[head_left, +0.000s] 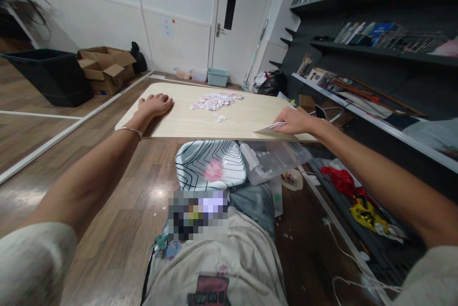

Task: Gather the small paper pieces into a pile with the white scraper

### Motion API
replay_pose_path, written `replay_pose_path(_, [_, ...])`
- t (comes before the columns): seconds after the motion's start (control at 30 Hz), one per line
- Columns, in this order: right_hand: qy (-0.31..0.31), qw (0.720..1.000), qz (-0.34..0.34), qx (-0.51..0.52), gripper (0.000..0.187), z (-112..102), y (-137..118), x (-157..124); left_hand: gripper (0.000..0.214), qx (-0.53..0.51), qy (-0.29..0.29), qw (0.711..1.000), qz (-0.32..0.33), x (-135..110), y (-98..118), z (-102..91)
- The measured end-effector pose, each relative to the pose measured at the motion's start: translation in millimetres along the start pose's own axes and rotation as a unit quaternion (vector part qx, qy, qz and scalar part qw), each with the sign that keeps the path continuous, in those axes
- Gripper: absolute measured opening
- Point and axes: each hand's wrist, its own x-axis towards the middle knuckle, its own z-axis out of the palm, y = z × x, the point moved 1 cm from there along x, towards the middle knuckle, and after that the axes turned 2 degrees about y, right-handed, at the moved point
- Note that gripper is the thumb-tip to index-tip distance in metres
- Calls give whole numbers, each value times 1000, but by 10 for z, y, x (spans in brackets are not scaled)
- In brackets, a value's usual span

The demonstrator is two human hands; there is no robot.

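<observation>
My left hand [156, 104] lies palm down near the left end of the pale wooden tabletop [171, 127], fingers resting on the surface. It holds nothing. Toward the right end, my right hand [291, 121] is closed on a thin white sheet of paper [269, 127], which points left and lies low over the board near its front edge. Whether it is one sheet or a few layers is hard to tell. Between the hands, toward the far edge, spreads a heap of small white and pinkish paper scraps [216, 100]. A few scraps [221, 118] lie in front of it.
Below the front edge are a white tray with black lines [186, 165] holding something pink, and a clear plastic box [281, 158]. A black bin [50, 79] and cardboard boxes [103, 77] stand at left. Loaded dark shelves [365, 67] line the right side.
</observation>
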Motion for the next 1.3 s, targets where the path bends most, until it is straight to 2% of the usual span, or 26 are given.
replay_pose_path(0.2, [-6,1000,1,-30,47,-118,-64,162,73,4,-13,1000,-3,-25,20,-30])
replay_pose_path(0.37, [-12,1000,19,-14,46,-160,-103,249,72,6,-5,1000,-10,-16,21,-18])
replay_pose_path(0.6, [-41,998,-30,-26,44,-64,-70,13,74,7,-8,1000,1,-45,15,-33])
replay_pose_path(0.83, [-59,996,-70,-10,37,-70,-46,-176,76,-6,-11,1000,1,-37,8,-35])
replay_pose_path(1.0, [-64,997,-35,-6,40,-89,-38,-161,74,-11,-4,1000,-3,-30,12,-35])
replay_pose_path(1.1, [-44,999,11,-18,47,-158,-42,-15,74,-14,0,1000,-6,-41,17,-43])
replay_pose_path(1.17, [-36,998,47,-5,45,-225,-18,128,75,-12,0,1000,-4,-55,24,-52])
replay_pose_path(1.23, [-37,994,81,61,35,-287,36,272,75,-13,-1,1000,-1,-70,32,-62])
replay_pose_path(1.3, [-50,979,116,160,34,-313,106,383,75,-16,-2,1000,-1,-82,41,-71])
